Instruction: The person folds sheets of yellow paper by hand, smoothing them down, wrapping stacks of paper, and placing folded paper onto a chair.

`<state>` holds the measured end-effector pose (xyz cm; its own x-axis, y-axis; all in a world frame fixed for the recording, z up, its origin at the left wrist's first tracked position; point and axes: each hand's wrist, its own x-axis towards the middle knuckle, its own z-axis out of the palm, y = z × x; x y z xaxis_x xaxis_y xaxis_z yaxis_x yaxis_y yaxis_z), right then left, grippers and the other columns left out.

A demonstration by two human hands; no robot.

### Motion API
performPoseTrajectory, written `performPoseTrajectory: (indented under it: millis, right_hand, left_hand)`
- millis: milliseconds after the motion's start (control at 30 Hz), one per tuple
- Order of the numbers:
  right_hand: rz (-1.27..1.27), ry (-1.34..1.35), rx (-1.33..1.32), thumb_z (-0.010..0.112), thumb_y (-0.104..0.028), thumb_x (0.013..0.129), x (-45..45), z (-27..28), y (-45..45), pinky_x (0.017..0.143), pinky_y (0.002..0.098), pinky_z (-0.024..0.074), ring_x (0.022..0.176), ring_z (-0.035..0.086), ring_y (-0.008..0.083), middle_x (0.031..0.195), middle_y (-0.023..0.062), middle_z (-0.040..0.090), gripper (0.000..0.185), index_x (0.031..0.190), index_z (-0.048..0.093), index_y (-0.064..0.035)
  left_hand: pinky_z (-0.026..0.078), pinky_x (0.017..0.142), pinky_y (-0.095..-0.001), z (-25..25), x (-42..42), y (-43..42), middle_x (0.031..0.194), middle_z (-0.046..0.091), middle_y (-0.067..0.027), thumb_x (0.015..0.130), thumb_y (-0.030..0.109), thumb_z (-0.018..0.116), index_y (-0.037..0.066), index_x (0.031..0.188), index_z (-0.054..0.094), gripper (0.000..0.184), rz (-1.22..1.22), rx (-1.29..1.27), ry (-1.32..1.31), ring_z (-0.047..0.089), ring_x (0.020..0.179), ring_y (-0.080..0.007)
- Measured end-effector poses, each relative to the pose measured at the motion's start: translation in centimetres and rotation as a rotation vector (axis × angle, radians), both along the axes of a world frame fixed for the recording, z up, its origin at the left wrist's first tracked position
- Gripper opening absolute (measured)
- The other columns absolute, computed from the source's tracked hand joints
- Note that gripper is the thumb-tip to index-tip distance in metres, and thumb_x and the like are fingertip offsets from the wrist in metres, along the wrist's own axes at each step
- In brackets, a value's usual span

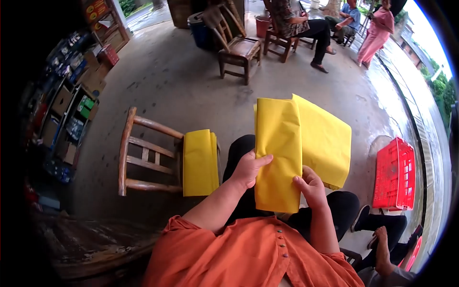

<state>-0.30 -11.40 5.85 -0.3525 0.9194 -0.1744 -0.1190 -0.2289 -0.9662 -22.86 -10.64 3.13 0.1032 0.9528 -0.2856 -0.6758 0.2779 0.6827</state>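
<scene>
A folded yellow sheet [278, 153], paper or thin cloth, is held up in front of my lap. My left hand [247, 171] grips its left edge, thumb on the near face and fingers behind. On the right edge, lower down, my right hand [312, 185] pinches it between thumb and fingers. Behind and to the right, more yellow sheets [326, 138] lie over my right knee. Left of my legs, a pile of folded yellow sheets [198, 162] rests on the seat of a wooden chair [152, 155].
A red plastic crate [395, 174] stands on the floor at right. Shelves with boxes [67, 119] line the left side. Another wooden chair [240, 48] and several seated or standing people are at the back. A person's bare arm [382, 251] shows at lower right.
</scene>
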Motion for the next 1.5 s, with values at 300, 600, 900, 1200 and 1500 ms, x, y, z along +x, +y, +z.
performPoseTrajectory:
  millis: [300, 600, 900, 1200, 1500]
  right_hand:
    - [0.403, -0.019, -0.025, 0.063, -0.021, 0.102, -4.4, 0.7, -0.8, 0.072, 0.0238, 0.0507, 0.076, 0.059, 0.0079, 0.097, 0.0042, 0.069, 0.042, 0.137, 0.05, -0.0022]
    - [0.337, -0.18, -0.176, 0.058, -0.019, 0.105, -1.3, -4.8, -1.3, 0.077, 0.0255, 0.0514, 0.079, 0.061, 0.0093, 0.098, 0.0063, 0.07, 0.029, 0.127, 0.059, -0.0002]
    - [0.056, -0.265, -0.076, 0.057, -0.017, 0.104, 4.9, -3.7, 0.1, 0.075, 0.024, 0.0503, 0.08, 0.063, 0.0094, 0.096, 0.0068, 0.071, 0.026, 0.121, 0.063, 0.0006]
    - [-0.835, -0.415, 0.214, 0.058, -0.015, 0.101, 18.3, -6.9, 4.1, 0.087, 0.0268, 0.0496, 0.097, 0.062, 0.012, 0.105, 0.0047, 0.069, 0.02, 0.115, 0.065, -0.0023]
    - [-0.733, -0.137, -0.174, 0.05, -0.023, 0.105, 18.3, -13.5, 1.4, 0.089, 0.0322, 0.0514, 0.101, 0.062, 0.0154, 0.114, 0.0069, 0.067, 0.03, 0.125, 0.063, -0.0064]
  left_hand:
    - [0.048, 0.102, -0.0334, 1.8, -9.7, -2.3, 0.114, 0.07, -0.0056, 0.094, 0.009, 0.067, 0.002, 0.124, 0.065, 0.031, 0.352, -0.004, 0.229, 0.064, 0.108, -0.0193]
    - [0.052, 0.09, -0.0362, -20.3, -29.1, -7.2, 0.116, 0.07, -0.011, 0.092, 0.003, 0.066, 0.003, 0.132, 0.06, 0.04, 0.293, -0.473, 0.658, 0.068, 0.101, -0.0247]
    - [0.052, 0.092, -0.0407, -23.8, -27.8, -6.9, 0.121, 0.067, -0.018, 0.081, -0.001, 0.07, 0.003, 0.136, 0.056, 0.056, 0.517, -0.511, 1.484, 0.066, 0.104, -0.0302]
    - [0.051, 0.095, -0.0398, 1.6, -2.2, 5.2, 0.113, 0.066, -0.0131, 0.08, -0.003, 0.069, 0.005, 0.105, 0.068, 0.025, 0.22, 0.97, 1.501, 0.063, 0.102, -0.0321]
    - [0.028, 0.119, -0.0482, 0.1, 20.8, 8.2, 0.144, 0.049, -0.0131, 0.075, 0.023, 0.082, 0.01, 0.115, 0.062, 0.046, -0.568, 1.325, 1.565, 0.04, 0.141, -0.0327]
